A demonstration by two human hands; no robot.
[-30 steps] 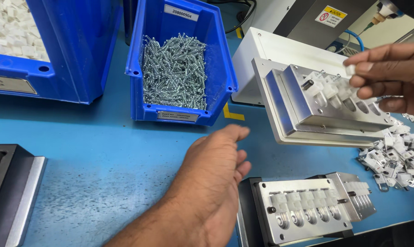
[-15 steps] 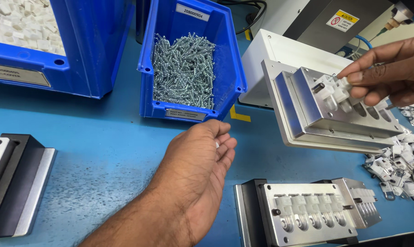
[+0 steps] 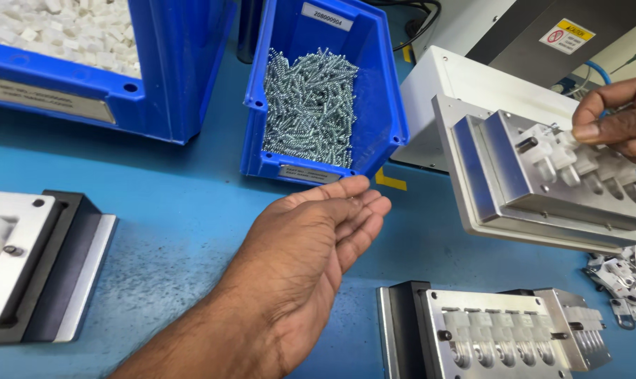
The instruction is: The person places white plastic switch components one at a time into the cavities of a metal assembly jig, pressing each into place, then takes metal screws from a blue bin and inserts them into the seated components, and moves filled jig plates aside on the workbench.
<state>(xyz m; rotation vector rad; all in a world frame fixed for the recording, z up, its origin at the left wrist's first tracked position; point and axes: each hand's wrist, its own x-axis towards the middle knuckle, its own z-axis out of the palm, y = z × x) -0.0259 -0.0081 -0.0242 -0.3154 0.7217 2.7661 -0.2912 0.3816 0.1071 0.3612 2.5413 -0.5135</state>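
Blue matting covers the workbench (image 3: 156,231), with grey machinery along its far right edge. Near the middle, the left hand (image 3: 318,238) lies palm-up, fingers loosely cupped together and empty, just short of the near lip of the blue bin (image 3: 381,105) heaped with small metal springs (image 3: 311,105). At the right edge, the right hand (image 3: 616,116) pinches a small white plastic part (image 3: 564,144) seated on the tilted aluminium fixture (image 3: 535,182). Seating such a piece well likely calls for square, even pressure. A second fixture (image 3: 500,340) sits at the near edge, loose white clips (image 3: 627,277) lie beside it, and a larger bin (image 3: 163,77) of white parts fills the far left corner.
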